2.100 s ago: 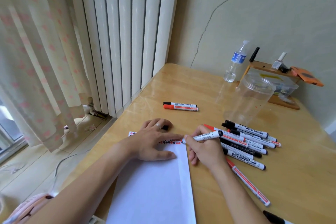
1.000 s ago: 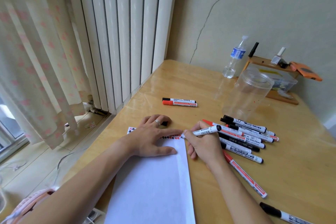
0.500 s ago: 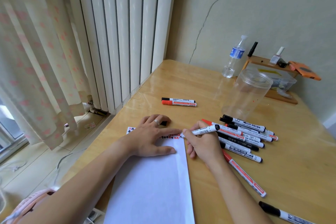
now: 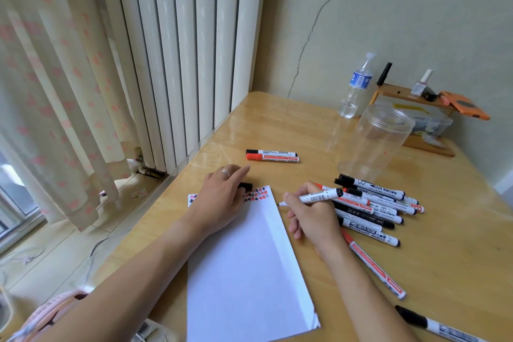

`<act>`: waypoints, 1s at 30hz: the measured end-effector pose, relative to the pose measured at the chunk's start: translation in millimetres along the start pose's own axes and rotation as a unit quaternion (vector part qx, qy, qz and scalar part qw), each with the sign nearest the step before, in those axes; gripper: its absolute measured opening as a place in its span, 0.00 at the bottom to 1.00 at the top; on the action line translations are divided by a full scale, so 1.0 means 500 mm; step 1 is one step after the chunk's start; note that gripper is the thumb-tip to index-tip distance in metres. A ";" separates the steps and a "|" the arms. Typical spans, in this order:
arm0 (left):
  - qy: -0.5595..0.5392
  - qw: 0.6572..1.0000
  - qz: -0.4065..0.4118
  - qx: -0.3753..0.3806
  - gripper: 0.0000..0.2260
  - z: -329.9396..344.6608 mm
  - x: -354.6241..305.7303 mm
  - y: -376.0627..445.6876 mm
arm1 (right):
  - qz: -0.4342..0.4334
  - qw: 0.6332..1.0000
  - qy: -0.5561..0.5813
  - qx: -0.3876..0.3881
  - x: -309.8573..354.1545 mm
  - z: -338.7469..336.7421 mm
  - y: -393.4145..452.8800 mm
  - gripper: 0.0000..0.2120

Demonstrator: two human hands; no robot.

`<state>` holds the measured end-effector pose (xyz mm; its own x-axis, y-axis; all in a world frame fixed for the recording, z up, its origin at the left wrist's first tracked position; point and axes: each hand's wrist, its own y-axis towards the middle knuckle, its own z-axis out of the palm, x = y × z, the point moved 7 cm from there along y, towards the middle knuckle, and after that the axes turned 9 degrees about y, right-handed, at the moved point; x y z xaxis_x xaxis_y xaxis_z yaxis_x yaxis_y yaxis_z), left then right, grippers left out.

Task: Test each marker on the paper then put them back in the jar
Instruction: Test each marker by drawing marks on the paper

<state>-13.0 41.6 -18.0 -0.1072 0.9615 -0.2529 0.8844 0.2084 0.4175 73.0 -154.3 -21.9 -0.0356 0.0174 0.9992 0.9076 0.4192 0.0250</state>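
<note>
A white paper sheet [image 4: 249, 258] lies on the wooden table [image 4: 458, 244], with red and black test marks [image 4: 256, 194] along its top edge. My right hand [image 4: 313, 219] grips an uncapped white marker [image 4: 316, 196], whose tip sits just off the paper's right edge. My left hand [image 4: 222, 194] rests on the sheet's top left corner, and a black cap [image 4: 245, 185] shows under its fingers. The clear empty jar [image 4: 374, 141] stands behind a pile of several markers [image 4: 374, 203]. One black and one red marker [image 4: 272, 155] lie apart, further back.
A long red marker [image 4: 372, 266] and a black-capped one [image 4: 433, 325] lie by my right forearm. At the back right stand a water bottle [image 4: 356, 86], a wooden shelf [image 4: 410, 94] and a clear plastic box [image 4: 427, 122]. A radiator [image 4: 180, 50] borders the table's left edge.
My left hand drew back and lifted its index finger off the paper, uncovering the marks. My right hand slid the marker tip rightward off the sheet's edge.
</note>
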 end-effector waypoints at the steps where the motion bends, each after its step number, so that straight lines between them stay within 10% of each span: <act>1: 0.017 1.000 -0.008 0.005 0.19 0.001 0.000 -0.001 | -0.002 1.000 0.004 0.001 0.001 0.000 0.000 0.12; 18: -0.084 0.988 0.127 -0.014 0.10 -0.047 -0.061 -0.016 | -0.062 0.992 0.017 0.105 0.041 0.037 -0.028 0.04; 30: -0.099 0.988 0.119 -0.024 0.06 -0.057 -0.066 -0.019 | -0.027 0.993 0.082 0.081 0.046 0.027 -0.030 0.18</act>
<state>-30.6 12.8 11.3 0.1954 0.9316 -0.3064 0.8510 -0.0058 0.5251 53.1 -147.9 0.2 -0.0022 -0.1523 0.9883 0.8260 0.5569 0.0877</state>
